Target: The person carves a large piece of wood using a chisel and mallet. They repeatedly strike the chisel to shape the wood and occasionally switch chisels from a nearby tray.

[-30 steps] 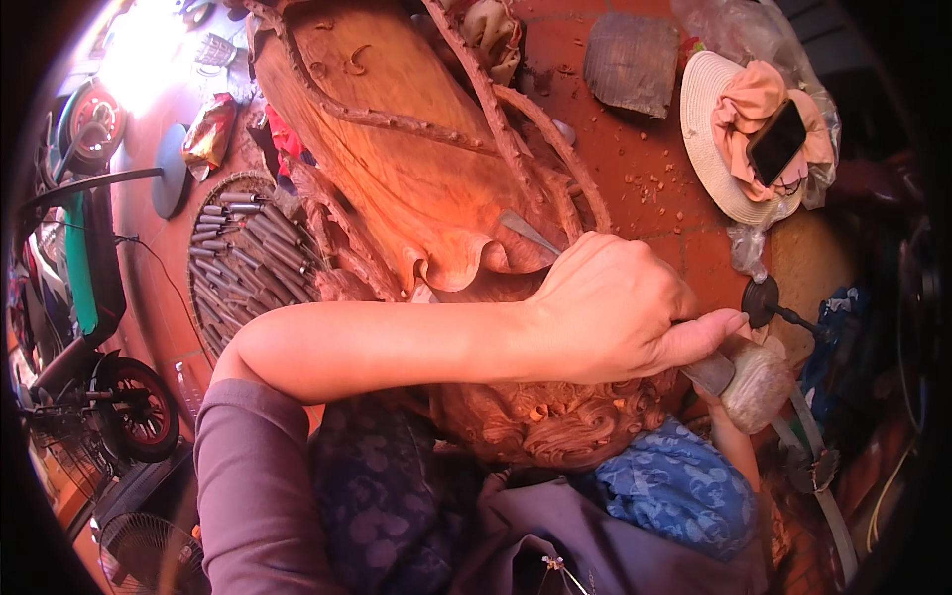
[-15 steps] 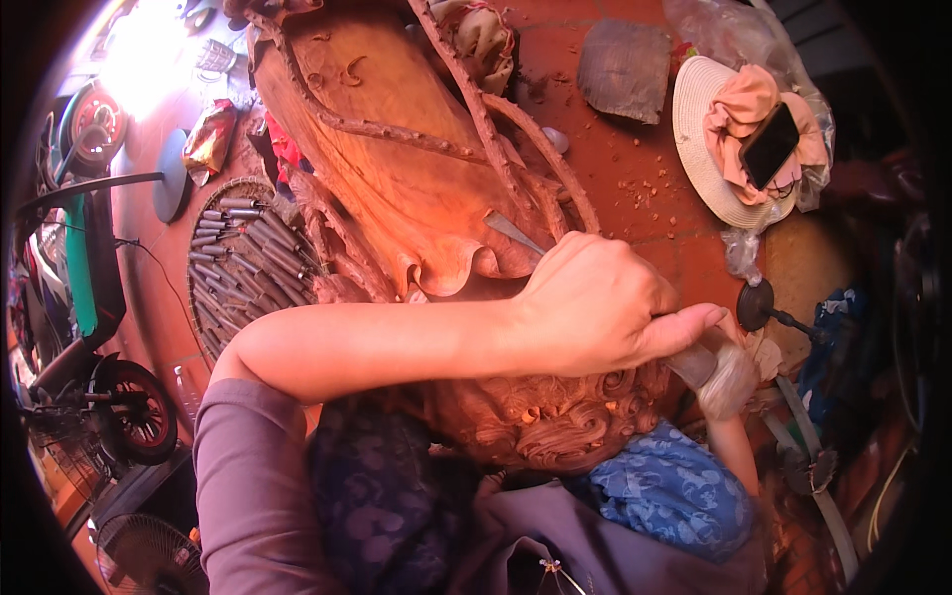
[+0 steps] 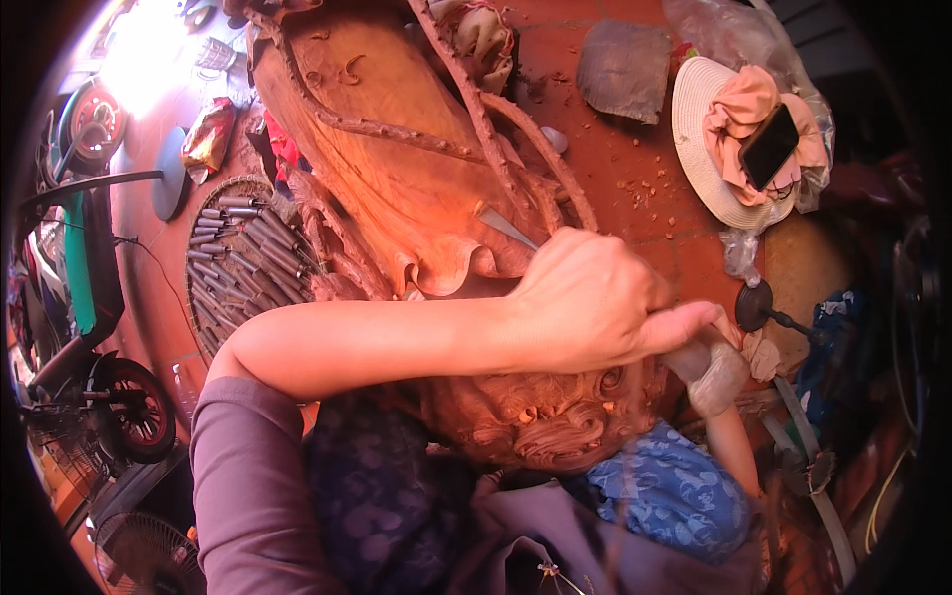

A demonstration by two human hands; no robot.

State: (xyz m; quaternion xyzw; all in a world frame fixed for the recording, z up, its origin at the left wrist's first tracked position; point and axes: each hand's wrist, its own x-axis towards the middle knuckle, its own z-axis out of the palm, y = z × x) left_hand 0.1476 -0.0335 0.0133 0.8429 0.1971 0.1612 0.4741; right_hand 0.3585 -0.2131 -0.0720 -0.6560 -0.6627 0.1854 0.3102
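My left hand [image 3: 600, 302] is closed in a fist around a carving chisel, its forearm crossing the view from the left. The flat metal blade [image 3: 508, 228] juts up and left from the fist, over the wavy lower edge of a large brown wood carving [image 3: 397, 188]. Just right of the fist, my right hand [image 3: 729, 332] appears curled at the chisel's handle end. Most of its fingers and the handle are hidden. A pale grey covering [image 3: 719, 380] wraps round that hand or wrist. Carved swirls [image 3: 540, 426] lie below my left forearm.
Left of the carving, a round woven basket [image 3: 193, 288] holds many chisels [image 3: 253, 253]. At the right lie a straw hat [image 3: 694, 149] with peach cloth and a phone [image 3: 769, 147]. A wooden board [image 3: 623, 69] and chips are on the tiled floor. A fan [image 3: 149, 555] stands lower left.
The chisel blade has slid slightly up and left over the wood. Both hands have shifted a little with it, the grey-covered right one moving slightly left.
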